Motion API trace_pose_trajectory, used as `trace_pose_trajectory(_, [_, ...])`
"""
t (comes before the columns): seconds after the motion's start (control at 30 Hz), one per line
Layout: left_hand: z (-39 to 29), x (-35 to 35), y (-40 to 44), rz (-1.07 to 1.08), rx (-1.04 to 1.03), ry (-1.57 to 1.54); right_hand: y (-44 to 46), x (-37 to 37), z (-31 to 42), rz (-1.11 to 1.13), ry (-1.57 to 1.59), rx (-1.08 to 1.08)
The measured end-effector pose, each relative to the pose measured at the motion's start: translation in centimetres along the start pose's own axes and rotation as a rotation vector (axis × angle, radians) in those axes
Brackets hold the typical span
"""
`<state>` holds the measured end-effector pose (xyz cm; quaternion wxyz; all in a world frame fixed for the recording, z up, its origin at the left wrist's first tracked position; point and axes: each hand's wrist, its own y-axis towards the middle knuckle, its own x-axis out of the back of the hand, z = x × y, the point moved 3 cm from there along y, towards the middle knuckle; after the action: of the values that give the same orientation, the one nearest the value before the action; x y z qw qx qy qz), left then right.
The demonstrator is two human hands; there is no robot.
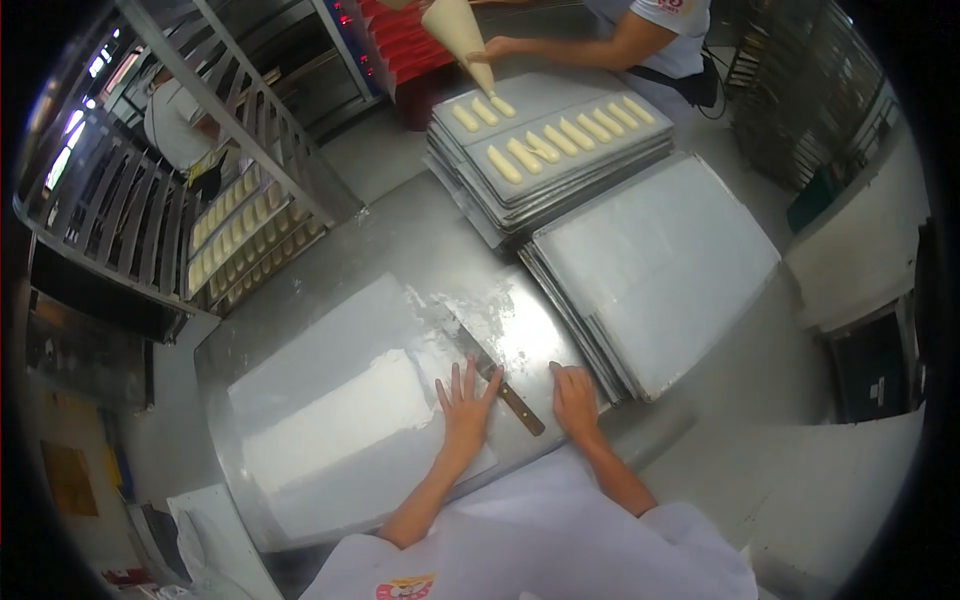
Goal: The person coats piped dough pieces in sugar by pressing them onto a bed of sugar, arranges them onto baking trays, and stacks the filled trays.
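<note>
My left hand [465, 415] lies with its fingers spread at the right edge of the white parchment sheets [330, 290] on the steel table. Its thumb reaches the long spatula [520, 408], which has a brown wooden handle and a blade pointing away from me. Part of the blade is hidden by the fingers. To the right of the handle, my right hand [574, 400] rests low over the table with its fingers curled together. Whatever may be under those fingers is hidden. A white layer [340, 420] is spread along the parchment in front of my left hand.
A stack of flat trays [660, 270] stands on the right. Behind it, a co-worker's hand [500, 48] is at a piping bag [455, 30] over a tray stack [555, 90] with piped dough strips. A metal rack [240, 120] holds filled trays at left; another person stands beyond.
</note>
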<state>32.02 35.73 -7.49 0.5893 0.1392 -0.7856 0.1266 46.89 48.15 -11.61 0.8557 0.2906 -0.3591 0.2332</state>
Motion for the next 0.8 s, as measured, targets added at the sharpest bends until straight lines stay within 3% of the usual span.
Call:
trace_pose_trajectory(0.23, [0.1, -0.5, 0.1, -0.020, 0.002, -0.026, 0.0, -0.2, -0.2, -0.037, -0.006, 0.055])
trace_pose_trajectory(0.33, [0.4, -1.0, 0.4, 0.000, -0.001, 0.139, -0.2, -0.5, -0.4, -0.016, 0.015, 0.037])
trace_pose_trajectory(0.4, [0.1, -0.7, 0.5, 0.069, -0.003, 0.025, -0.1, -0.4, -0.3, -0.045, -0.012, 0.005])
trace_pose_trajectory(0.57, [0.7, -1.4, 0.3, -0.009, -0.003, 0.060, -0.1, -0.5, 0.0, -0.021, 0.022, -0.048])
trace_pose_trajectory(0.8, [1.2, -1.5, -0.3, -0.064, 0.014, 0.014, -0.1, -0.7, 0.4, -0.052, -0.011, 0.038])
